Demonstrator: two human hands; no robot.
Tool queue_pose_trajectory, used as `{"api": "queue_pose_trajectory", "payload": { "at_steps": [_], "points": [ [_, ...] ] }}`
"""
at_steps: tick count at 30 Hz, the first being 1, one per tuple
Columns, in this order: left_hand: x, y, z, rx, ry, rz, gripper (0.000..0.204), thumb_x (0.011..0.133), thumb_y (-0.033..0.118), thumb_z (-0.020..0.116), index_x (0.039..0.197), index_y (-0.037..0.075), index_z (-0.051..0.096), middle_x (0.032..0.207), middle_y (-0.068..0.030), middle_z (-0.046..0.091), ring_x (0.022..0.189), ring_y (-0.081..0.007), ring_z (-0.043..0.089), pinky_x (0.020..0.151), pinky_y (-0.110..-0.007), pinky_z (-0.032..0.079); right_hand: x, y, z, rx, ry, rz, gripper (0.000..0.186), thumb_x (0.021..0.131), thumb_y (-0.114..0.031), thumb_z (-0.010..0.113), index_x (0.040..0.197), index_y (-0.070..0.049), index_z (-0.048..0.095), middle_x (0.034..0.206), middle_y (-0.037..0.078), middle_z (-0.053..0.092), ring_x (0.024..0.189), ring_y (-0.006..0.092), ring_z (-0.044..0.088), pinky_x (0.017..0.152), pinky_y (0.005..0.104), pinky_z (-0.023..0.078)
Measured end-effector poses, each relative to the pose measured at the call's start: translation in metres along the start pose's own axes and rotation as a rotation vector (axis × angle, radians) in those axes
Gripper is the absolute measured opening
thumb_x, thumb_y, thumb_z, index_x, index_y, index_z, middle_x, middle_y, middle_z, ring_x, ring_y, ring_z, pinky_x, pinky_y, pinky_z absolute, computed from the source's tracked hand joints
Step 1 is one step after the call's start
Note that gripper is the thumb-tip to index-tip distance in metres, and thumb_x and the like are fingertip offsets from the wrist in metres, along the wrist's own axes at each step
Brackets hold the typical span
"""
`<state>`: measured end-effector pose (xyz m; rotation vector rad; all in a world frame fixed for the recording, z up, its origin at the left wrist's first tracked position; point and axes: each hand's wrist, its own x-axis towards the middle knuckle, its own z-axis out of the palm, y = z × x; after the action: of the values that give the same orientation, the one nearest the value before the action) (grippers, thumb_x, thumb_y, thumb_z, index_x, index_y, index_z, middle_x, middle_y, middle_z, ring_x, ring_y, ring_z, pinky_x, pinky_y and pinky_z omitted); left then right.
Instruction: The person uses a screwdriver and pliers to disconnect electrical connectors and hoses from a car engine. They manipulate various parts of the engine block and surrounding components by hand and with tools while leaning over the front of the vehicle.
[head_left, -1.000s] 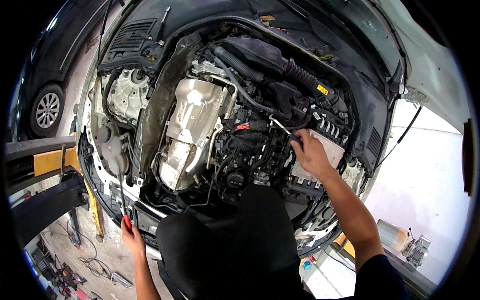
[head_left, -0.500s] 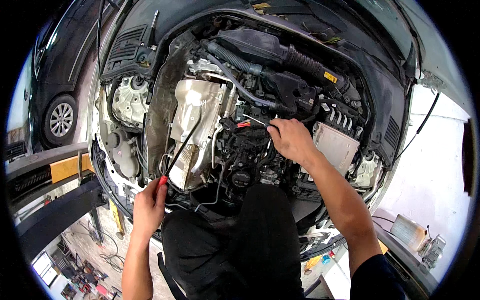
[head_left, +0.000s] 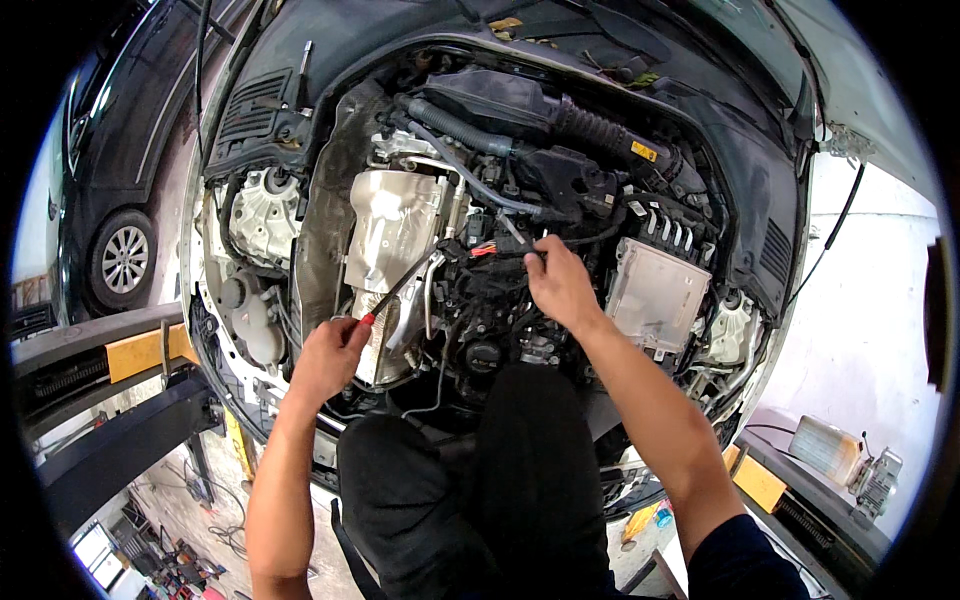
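Note:
My left hand (head_left: pixel 328 362) is closed round the red handle of a long dark-shafted screwdriver (head_left: pixel 400 285). The shaft slants up across a silver heat shield (head_left: pixel 385 215), its tip beside a black wiring connector (head_left: pixel 452 248). My right hand (head_left: pixel 562 288) is pinched over the middle of the engine (head_left: pixel 485 320), with a thin grey rod-like tool (head_left: pixel 512 230) angling up and left from the fingertips. Its far end lies by a grey hose, and my fingers hide its near end. Between the two tools show orange-red wires (head_left: pixel 484 248).
My dark-clad knees reach over the front of the engine bay. A flat silver module (head_left: pixel 655 295) sits to the right, a pale fluid tank (head_left: pixel 255 320) to the left. A ratchet (head_left: pixel 304 75) stands on the left cowl. Lift beams (head_left: pixel 110 430) and a dark car (head_left: pixel 125 180) are beyond.
My left hand has moved up and right, bringing the screwdriver's tip to the connector. The grey rod in my right hand has swung to a steeper angle. The view has shifted slightly.

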<state>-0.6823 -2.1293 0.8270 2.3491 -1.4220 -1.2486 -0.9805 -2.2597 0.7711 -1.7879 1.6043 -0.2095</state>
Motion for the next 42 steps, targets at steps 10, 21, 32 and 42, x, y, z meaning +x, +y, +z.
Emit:
{"api": "queue_pose_trajectory", "payload": {
  "at_steps": [10,21,32,42],
  "points": [
    [-0.127,-0.136,-0.005,-0.393,0.368,-0.339,0.037,0.098,0.032,0.05,0.089,-0.002,0.062,0.06,0.004,0.046,0.055,-0.0047,0.038,0.05,-0.024,0.031,-0.015,0.212,-0.01,-0.514,0.975,-0.129,0.034,0.098,-0.021,0.048,0.12,0.006,0.048,0.11,0.022,0.054,0.1,0.036,0.05,0.091,0.0455,0.035],
    [-0.221,-0.082,-0.036,-0.824,0.515,-0.547,0.027,0.099,0.035,0.049,0.079,0.017,0.046,0.054,0.0092,0.034,0.041,-0.0037,0.031,0.037,-0.022,0.026,-0.009,0.223,-0.01,-0.435,0.87,0.016,0.033,0.089,-0.019,0.053,0.113,0.003,0.053,0.099,0.02,0.056,0.096,0.0387,0.051,0.088,0.0486,0.037],
    [-0.311,0.005,-0.044,-0.762,0.294,-0.481,0.036,0.1,0.037,0.048,0.075,0.011,0.043,0.057,0.0039,0.035,0.048,-0.0063,0.034,0.043,-0.024,0.033,-0.114,0.149,-0.034,-0.023,0.233,0.285,0.048,0.097,-0.008,0.04,0.143,-0.002,0.03,0.146,0.023,0.032,0.119,0.0365,0.047,0.1,0.0458,0.04],
    [-0.309,0.008,0.017,-0.963,0.122,-0.487,0.034,0.1,0.032,0.048,0.078,0.007,0.048,0.059,0.002,0.042,0.049,-0.007,0.04,0.046,-0.024,0.035,-0.221,0.124,-0.052,-0.296,-0.155,0.103,0.029,0.095,-0.021,0.044,0.11,0.003,0.048,0.094,0.03,0.062,0.085,0.0467,0.06,0.071,0.0523,0.048]
  ]
}}
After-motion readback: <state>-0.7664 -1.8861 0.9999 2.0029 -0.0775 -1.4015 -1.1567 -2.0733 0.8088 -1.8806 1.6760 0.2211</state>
